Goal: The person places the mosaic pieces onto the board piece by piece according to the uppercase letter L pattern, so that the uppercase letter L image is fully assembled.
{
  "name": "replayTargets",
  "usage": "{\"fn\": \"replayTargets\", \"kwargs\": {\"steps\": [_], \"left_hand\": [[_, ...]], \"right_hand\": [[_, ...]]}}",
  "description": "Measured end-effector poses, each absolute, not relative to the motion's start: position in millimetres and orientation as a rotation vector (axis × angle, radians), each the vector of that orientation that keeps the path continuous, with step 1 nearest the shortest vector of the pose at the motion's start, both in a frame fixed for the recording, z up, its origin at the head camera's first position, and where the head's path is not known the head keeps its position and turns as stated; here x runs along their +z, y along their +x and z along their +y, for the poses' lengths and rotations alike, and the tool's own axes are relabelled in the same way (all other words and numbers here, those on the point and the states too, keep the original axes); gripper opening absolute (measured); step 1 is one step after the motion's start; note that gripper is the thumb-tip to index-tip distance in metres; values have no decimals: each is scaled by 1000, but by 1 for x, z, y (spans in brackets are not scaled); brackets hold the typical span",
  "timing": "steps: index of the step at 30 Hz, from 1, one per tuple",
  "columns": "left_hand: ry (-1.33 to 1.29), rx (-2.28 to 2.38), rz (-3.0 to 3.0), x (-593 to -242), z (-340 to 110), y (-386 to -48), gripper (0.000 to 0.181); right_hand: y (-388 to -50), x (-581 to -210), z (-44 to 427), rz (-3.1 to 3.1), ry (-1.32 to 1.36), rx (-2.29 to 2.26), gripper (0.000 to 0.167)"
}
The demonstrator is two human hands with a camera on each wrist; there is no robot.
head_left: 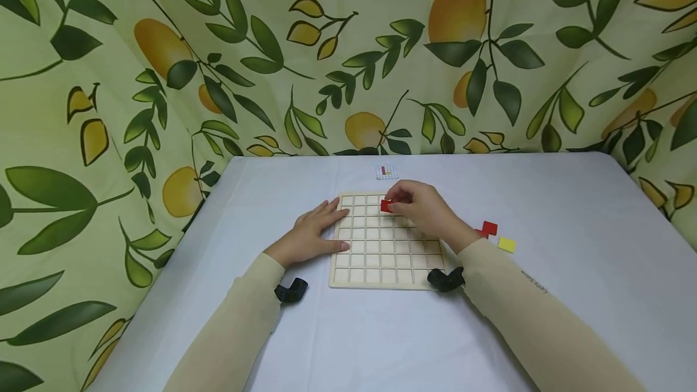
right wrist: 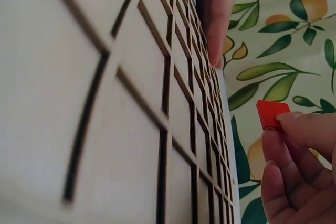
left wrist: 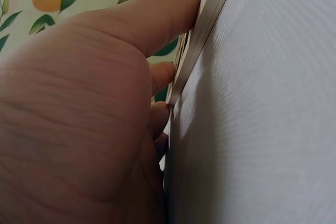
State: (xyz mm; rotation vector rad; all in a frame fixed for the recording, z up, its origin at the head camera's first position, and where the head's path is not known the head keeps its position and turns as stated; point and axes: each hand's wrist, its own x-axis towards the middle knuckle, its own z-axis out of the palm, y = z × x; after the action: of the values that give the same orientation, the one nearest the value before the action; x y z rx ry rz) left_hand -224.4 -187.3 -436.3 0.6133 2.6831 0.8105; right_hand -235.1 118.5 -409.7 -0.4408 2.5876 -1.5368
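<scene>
A wooden grid board (head_left: pixel 373 259) with square cells lies flat on the white table. My left hand (head_left: pixel 310 236) rests at the board's left edge, its fingers spread and fairly straight, with thumb and fingertips touching the rim. In the left wrist view, the thumb (left wrist: pixel 157 17) lies over the board's edge. Between thumb and fingers my right hand (head_left: pixel 422 205) pinches a red square tile (head_left: pixel 385 205), above the far part of the board. The right wrist view shows this red tile (right wrist: pixel 272 114) held clear of the grid (right wrist: pixel 142 98).
Right of the board, partly behind the right forearm, lie red tiles (head_left: pixel 490 228), a white piece (head_left: pixel 493 239) and a yellow tile (head_left: pixel 507 244). Beyond the board's far edge sits a small card (head_left: pixel 386 171) printed with a coloured grid. A leaf-and-fruit patterned curtain (head_left: pixel 327 65) hangs behind the table.
</scene>
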Motion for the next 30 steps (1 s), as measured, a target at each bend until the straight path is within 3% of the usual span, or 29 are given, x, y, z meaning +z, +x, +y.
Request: {"fn": "replayTargets", "kwargs": {"steps": [10, 30], "left_hand": [[608, 826, 2691, -437, -189, -223, 92], [637, 811, 2692, -439, -189, -225, 91]], "right_hand": [[-253, -417, 93, 2588, -453, -1427, 7], [-258, -419, 90, 2612, -470, -1208, 22]]}}
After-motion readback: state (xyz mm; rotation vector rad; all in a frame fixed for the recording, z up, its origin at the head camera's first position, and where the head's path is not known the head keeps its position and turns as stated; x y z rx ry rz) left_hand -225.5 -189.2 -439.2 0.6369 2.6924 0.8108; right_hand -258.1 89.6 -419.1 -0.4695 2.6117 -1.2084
